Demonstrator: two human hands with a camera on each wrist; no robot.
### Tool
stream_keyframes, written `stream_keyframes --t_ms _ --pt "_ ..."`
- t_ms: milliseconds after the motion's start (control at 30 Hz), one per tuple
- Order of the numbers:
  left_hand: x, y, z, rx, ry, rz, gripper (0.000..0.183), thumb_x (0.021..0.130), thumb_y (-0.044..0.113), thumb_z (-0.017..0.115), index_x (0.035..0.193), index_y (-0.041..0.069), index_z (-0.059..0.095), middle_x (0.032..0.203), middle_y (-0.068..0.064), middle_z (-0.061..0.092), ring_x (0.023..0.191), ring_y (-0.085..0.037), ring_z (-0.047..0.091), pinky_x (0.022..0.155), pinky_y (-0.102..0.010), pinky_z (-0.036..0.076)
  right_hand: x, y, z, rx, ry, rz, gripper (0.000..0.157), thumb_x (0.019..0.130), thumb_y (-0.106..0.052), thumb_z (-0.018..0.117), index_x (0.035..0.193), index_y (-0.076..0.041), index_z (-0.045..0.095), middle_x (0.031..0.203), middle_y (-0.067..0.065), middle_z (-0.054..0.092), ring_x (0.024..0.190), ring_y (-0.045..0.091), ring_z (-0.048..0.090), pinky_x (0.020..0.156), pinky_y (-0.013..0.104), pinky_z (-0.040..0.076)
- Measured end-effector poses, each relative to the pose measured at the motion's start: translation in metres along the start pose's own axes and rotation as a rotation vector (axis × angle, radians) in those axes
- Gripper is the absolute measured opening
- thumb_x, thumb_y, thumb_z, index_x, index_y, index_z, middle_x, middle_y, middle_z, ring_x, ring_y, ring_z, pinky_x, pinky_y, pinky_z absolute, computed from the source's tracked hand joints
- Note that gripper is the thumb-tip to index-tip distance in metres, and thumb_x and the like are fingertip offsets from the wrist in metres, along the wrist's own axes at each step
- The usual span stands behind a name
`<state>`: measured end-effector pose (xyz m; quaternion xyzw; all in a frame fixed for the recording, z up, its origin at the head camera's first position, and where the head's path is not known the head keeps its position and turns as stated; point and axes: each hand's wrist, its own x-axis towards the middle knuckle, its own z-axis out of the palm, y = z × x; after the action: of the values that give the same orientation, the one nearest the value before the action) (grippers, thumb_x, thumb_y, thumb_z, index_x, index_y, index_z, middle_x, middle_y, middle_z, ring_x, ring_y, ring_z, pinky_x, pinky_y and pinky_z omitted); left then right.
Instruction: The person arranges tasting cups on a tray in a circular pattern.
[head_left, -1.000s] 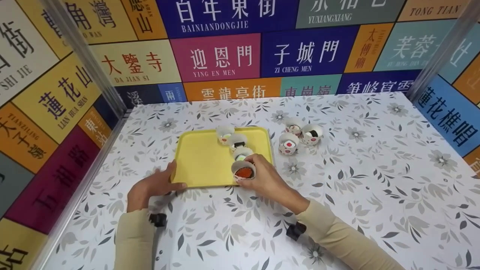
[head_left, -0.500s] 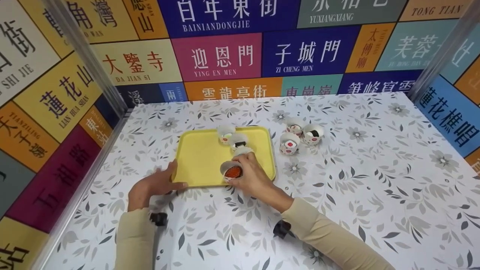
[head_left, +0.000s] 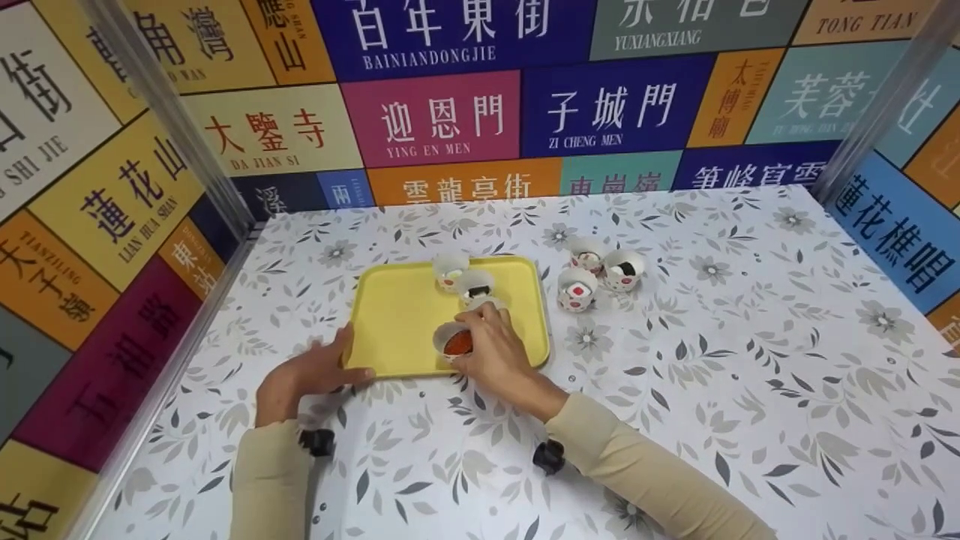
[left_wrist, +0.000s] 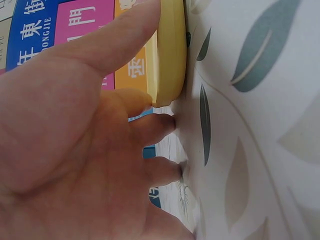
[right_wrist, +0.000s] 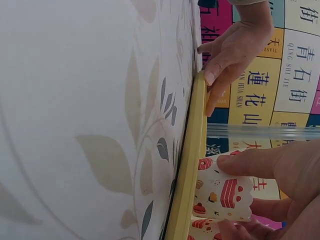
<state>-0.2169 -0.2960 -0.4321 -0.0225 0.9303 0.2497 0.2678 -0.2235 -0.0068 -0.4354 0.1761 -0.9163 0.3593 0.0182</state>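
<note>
My left hand (head_left: 313, 373) holds the near left corner of a yellow tray (head_left: 397, 319), thumb along the front edge and fingers at the side. In the left wrist view, the lower fingertips rest on the table beside that corner. Over the tray's front part my right hand (head_left: 496, 354) grips a paper baking cup (head_left: 454, 342) with an orange-red, roe-like filling. Its printed cake pattern shows in the right wrist view, close above the tray rim. Behind it stand more paper cups, one pale-filled (head_left: 451, 273) and one dark-filled (head_left: 476, 287); a third is mostly hidden by my right hand.
Right of the tray, three paper cups cluster on the floral tablecloth (head_left: 675, 360): one with a red-and-white top (head_left: 577, 291), one with a dark filling (head_left: 623, 270), and one behind (head_left: 587, 255). Sign-covered walls (head_left: 442, 112) enclose the back and sides.
My right hand has carried the orange-red-filled cup leftward along the tray's front, away from the row of cups. The left hand and the tray have stayed in place.
</note>
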Motion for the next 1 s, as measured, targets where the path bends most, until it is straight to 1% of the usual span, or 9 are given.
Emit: stream_keyframes --t_ms 100,200,433,533,733,867,1000 --pt "0.000 0.000 0.000 0.001 0.001 -0.002 0.109 0.089 0.065 0.061 0.162 0.022 -0.007 0.168 -0.023 -0.006 0.154 -0.047 -0.009 0.121 -0.068 0.004 0.002 -0.001 0.001 -0.015 -0.006 -0.006 0.061 0.077 -0.017 0.087 0.131 -0.003 0.063 0.124 0.013 0.055 0.115 0.028 0.047 0.096 0.042 0.052" --pt "0.000 0.001 0.000 -0.015 -0.004 -0.012 0.110 0.088 0.065 0.063 0.162 0.024 -0.008 0.168 -0.022 -0.008 0.154 -0.045 -0.010 0.121 -0.068 0.003 0.003 0.000 0.002 -0.031 -0.013 -0.001 0.060 0.077 -0.014 0.086 0.132 -0.003 0.062 0.126 0.013 0.054 0.117 0.028 0.046 0.096 0.042 0.052" --pt "0.000 0.001 -0.001 -0.016 -0.009 -0.025 0.110 0.088 0.066 0.063 0.161 0.026 -0.008 0.168 -0.022 -0.009 0.154 -0.044 -0.011 0.121 -0.068 0.003 0.003 0.003 0.002 -0.043 0.015 -0.020 0.061 0.075 -0.009 0.085 0.130 -0.002 0.062 0.127 0.014 0.051 0.117 0.029 0.046 0.094 0.042 0.053" --pt "0.000 0.001 -0.001 -0.014 -0.006 -0.031 0.109 0.088 0.065 0.063 0.161 0.026 -0.008 0.167 -0.023 -0.009 0.154 -0.044 -0.010 0.121 -0.068 0.003 0.003 0.005 0.002 -0.027 0.026 -0.023 0.061 0.074 -0.008 0.085 0.130 -0.002 0.062 0.127 0.015 0.050 0.118 0.030 0.046 0.094 0.042 0.053" --pt "0.001 0.000 0.000 -0.011 0.000 -0.005 0.109 0.089 0.064 0.062 0.162 0.021 -0.007 0.167 -0.024 -0.008 0.153 -0.047 -0.010 0.121 -0.068 0.003 0.001 0.006 -0.002 0.022 0.024 -0.015 0.065 0.075 -0.009 0.087 0.134 -0.003 0.059 0.130 0.015 0.049 0.119 0.030 0.046 0.097 0.042 0.050" --pt "0.001 0.001 0.001 -0.015 0.000 -0.002 0.109 0.089 0.064 0.062 0.162 0.022 -0.007 0.167 -0.023 -0.009 0.154 -0.046 -0.011 0.121 -0.069 0.002 -0.001 0.008 -0.010 0.081 0.016 0.013 0.070 0.074 -0.009 0.087 0.137 -0.004 0.058 0.132 0.015 0.049 0.124 0.031 0.047 0.103 0.043 0.047" --pt "0.002 0.001 0.001 -0.029 0.000 -0.003 0.109 0.089 0.063 0.063 0.162 0.023 -0.008 0.168 -0.020 -0.009 0.154 -0.045 -0.013 0.120 -0.069 0.002 -0.004 0.010 -0.020 0.131 0.020 0.035 0.071 0.073 -0.008 0.087 0.139 -0.009 0.059 0.131 0.014 0.052 0.126 0.032 0.048 0.103 0.043 0.047"
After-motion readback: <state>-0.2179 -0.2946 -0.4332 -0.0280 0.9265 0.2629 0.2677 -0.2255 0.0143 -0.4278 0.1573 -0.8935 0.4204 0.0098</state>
